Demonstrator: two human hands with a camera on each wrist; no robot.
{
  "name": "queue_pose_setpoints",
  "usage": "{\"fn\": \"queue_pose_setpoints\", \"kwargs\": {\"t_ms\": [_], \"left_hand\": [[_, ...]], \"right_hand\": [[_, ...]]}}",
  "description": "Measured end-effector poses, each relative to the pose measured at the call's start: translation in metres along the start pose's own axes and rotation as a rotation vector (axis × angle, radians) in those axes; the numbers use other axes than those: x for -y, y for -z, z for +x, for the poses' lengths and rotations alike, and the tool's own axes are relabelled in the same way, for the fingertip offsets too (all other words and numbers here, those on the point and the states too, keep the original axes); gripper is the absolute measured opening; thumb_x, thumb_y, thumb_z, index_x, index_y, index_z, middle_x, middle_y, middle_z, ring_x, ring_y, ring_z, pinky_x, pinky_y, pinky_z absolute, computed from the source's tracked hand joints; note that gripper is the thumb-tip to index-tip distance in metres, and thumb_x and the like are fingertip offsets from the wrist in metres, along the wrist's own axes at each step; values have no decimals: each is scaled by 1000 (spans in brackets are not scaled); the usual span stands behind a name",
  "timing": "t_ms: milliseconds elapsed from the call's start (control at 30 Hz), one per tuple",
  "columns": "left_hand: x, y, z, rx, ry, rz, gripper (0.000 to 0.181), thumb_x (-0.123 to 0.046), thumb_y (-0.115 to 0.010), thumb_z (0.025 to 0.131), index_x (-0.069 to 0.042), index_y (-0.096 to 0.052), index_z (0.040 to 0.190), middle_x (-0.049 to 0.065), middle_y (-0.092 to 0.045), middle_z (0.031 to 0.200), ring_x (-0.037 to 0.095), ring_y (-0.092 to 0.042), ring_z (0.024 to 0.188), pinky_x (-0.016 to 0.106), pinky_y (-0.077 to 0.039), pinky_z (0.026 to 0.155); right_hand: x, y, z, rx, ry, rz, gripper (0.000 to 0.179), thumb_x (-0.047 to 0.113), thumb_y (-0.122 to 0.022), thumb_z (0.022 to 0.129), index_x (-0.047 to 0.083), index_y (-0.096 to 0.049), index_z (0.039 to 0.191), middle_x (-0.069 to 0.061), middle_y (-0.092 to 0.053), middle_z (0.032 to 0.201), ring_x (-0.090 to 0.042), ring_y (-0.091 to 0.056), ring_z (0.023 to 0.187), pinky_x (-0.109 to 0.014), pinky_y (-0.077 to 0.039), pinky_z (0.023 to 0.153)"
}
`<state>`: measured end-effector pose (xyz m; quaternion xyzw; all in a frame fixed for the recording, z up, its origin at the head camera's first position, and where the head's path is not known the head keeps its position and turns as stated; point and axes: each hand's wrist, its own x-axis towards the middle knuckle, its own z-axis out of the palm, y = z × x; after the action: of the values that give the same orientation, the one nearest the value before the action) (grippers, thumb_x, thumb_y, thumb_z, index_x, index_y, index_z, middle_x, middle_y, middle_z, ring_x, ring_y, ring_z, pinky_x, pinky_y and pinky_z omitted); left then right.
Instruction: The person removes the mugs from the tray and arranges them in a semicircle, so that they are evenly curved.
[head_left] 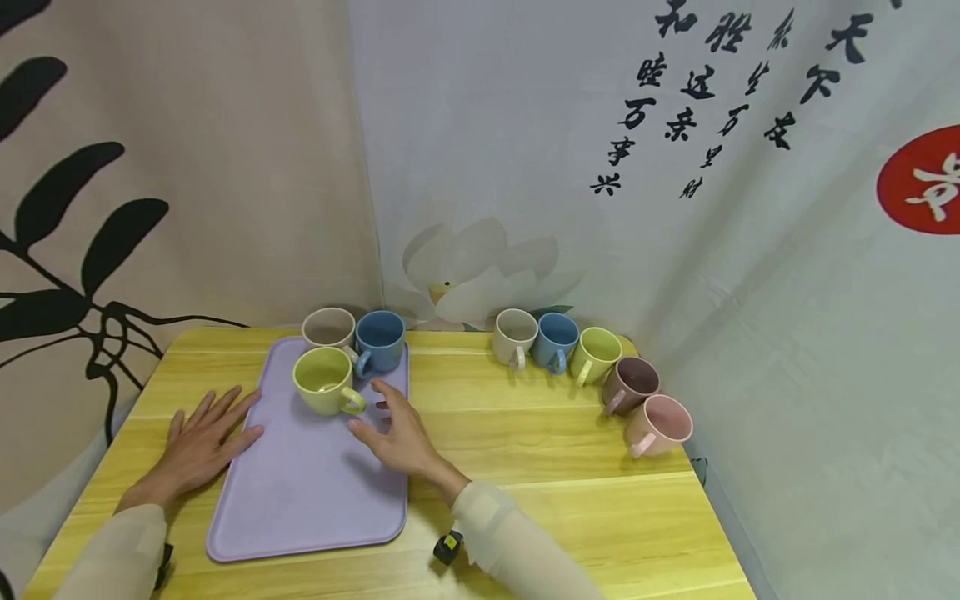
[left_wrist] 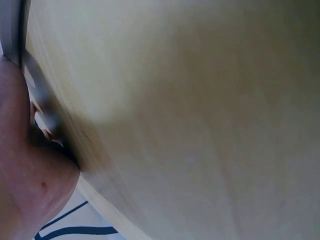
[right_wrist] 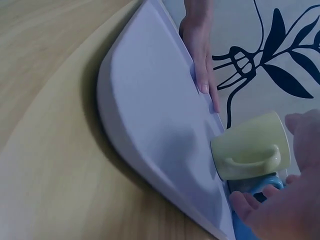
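A lilac tray [head_left: 315, 500] lies on the table, with three mugs at its far end. The yellow-green mug [head_left: 324, 383] stands in front of a grey-beige mug [head_left: 328, 322] and a blue mug [head_left: 382, 337]. Just right of the yellow-green mug's handle is my right hand [head_left: 405, 437], thumb and fingers spread apart and holding nothing; the right wrist view shows a gap between them and the yellow-green mug [right_wrist: 252, 142]. My left hand [head_left: 201, 443] rests flat at the tray's left edge, fingertips on the rim.
Several mugs line the back right of the table: a beige mug [head_left: 515, 333], a blue mug [head_left: 557, 340], a yellow-green mug [head_left: 597, 352], a brown-purple mug [head_left: 632, 383] and a pink mug [head_left: 662, 423]. Behind the table hangs a printed curtain [head_left: 480, 150].
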<state>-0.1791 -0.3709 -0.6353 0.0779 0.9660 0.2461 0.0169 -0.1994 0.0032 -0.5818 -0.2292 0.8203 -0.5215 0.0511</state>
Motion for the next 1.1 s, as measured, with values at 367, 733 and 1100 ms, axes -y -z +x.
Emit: {"fn": "queue_pose_setpoints", "kwargs": {"t_ms": [367, 733, 1100], "left_hand": [[0, 2, 1, 6, 6, 2, 77, -57, -51, 117, -23, -25, 181, 32, -17, 186, 66, 0, 172, 93, 9, 124], [1, 1, 1, 22, 11, 5, 77, -58, -49, 118, -24, -23, 182, 32, -15, 187, 65, 2, 172, 93, 10, 123], [2, 0, 1, 22, 12, 8, 77, -58, -50, 118, -24, -24, 182, 31, -15, 187, 65, 2, 172, 93, 10, 124]], "right_hand": [[2, -14, 11, 8, -63, 77, 62, 27, -75, 111, 4, -53, 164, -18, -65, 161, -39, -75, 135, -39, -64, 112], [1, -19, 13, -30, -84, 107, 53, 24, -77, 110, 2, -61, 155, -18, -73, 146, -18, -81, 117, -16, -60, 93], [1, -22, 18, -60, -93, 122, 29, 18, -74, 111, 0, -71, 135, -21, -77, 130, -15, -83, 107, -12, -61, 85]]}}
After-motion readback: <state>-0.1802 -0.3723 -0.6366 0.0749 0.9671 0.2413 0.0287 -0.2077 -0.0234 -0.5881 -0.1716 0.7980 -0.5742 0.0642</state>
